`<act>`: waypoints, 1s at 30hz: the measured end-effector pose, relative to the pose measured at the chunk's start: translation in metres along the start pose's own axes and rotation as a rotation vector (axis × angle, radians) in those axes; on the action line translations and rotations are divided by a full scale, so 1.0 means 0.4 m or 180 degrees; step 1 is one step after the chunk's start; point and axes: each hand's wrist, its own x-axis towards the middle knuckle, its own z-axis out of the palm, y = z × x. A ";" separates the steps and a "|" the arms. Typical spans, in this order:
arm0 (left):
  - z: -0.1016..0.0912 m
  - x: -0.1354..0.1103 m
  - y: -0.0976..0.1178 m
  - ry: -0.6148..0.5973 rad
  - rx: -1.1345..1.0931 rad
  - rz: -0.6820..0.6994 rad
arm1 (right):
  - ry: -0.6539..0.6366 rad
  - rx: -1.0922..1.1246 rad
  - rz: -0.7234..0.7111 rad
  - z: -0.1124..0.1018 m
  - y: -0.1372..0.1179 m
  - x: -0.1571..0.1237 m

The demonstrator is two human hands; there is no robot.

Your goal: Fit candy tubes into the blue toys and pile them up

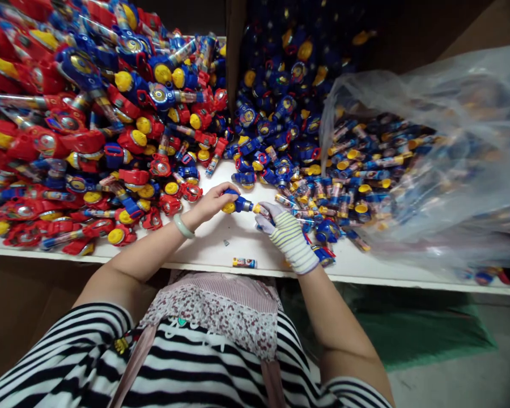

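My left hand (212, 201) is bare, with a pale bangle at the wrist, and its fingers are wrapped round a blue toy with a yellow cap (237, 204). My right hand (285, 233) wears a striped knit glove and pinches a small tube (258, 208) against the end of that toy. Both hands meet just above the white table (221, 249), near its front edge.
A heap of red and blue toys (80, 130) covers the table's left. Blue toys (276, 113) fill the middle back. A clear plastic bag (433, 153) holds several small tubes on the right. One loose tube (244, 262) lies at the table's edge.
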 end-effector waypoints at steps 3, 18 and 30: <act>-0.009 0.000 0.017 -0.0021 0.0174 0.0052 | -0.0186 -0.0891 -0.0081 -0.007 -0.025 -0.002; 0.001 -0.012 0.106 -0.0453 0.1714 0.1021 | -0.0729 0.0867 0.0369 0.038 -0.048 -0.017; -0.011 0.002 0.102 -0.0747 0.1832 0.0983 | -0.0906 0.1307 0.0561 0.074 -0.012 -0.007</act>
